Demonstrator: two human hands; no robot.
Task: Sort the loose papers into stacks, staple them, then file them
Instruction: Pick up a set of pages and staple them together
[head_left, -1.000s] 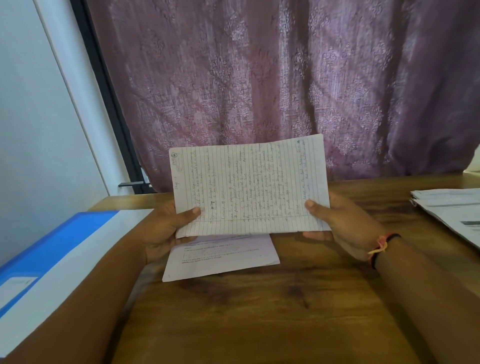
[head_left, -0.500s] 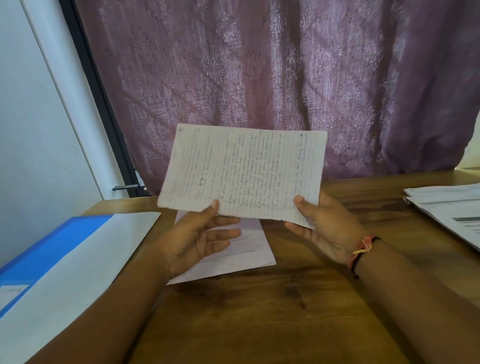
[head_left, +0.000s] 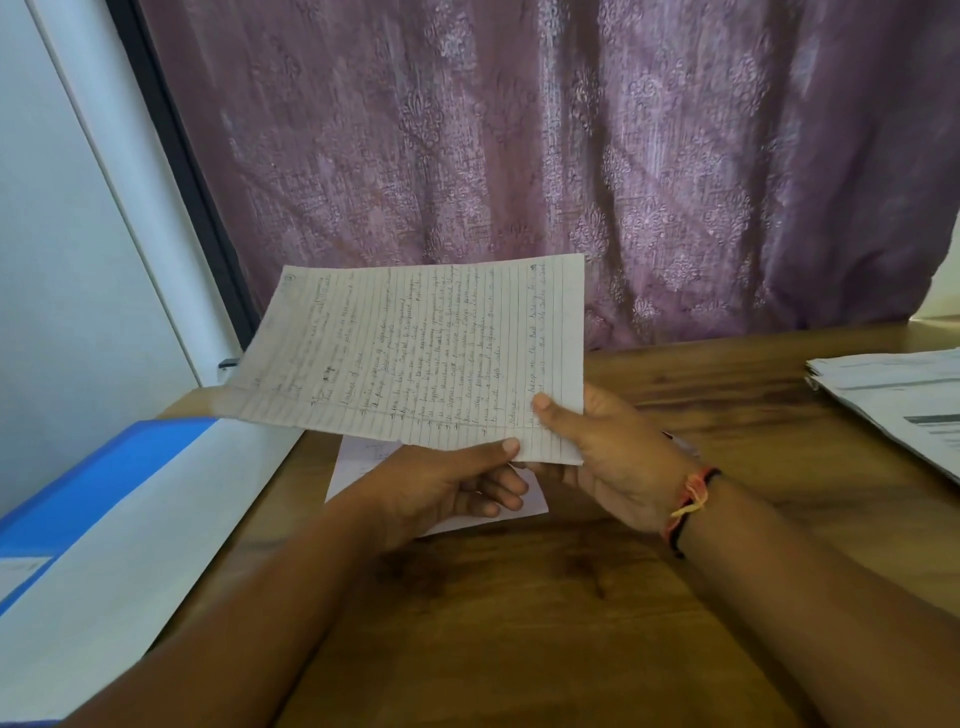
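Paper looks light, floppy — the lined sheet (head_left: 415, 353) dips leftward; right hand (head_left: 613, 462) and left hand (head_left: 441, 488) both pinch one near corner — a wider hold seems steadier.

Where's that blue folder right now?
In the head view, the blue folder lies at the left edge of the wooden table, beside the wall, left of the left hand that pinches the handwritten sheet.

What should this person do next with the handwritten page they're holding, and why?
Probably lower the handwritten page onto the loose sheet lying beneath it: the left hand and right hand both pinch its corner in mid-air, so it is not yet sorted.
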